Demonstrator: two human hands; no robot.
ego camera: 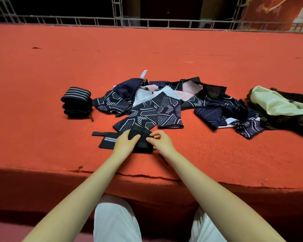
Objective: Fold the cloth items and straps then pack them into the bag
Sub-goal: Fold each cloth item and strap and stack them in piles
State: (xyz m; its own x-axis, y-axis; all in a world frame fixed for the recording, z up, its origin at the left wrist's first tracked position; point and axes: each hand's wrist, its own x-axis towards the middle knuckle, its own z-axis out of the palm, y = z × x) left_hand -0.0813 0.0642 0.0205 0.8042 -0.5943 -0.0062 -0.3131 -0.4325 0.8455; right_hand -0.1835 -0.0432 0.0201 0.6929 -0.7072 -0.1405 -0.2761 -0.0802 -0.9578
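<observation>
- Left hand [125,142] and right hand [160,140] both pinch a flat black elastic strap [141,143] at the near tabletop [42,84] edge.
- Patterned knit cloths [147,109] lie heaped beyond.
- Rolled straps [76,102] sit far left.
- Bag [278,107] lies right.

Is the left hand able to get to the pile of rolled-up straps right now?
Probably yes. The rolled straps sit out in the open on the red cloth, nothing lying between them and the left hand. But that hand holds the black strap, so it must let go first.
</observation>
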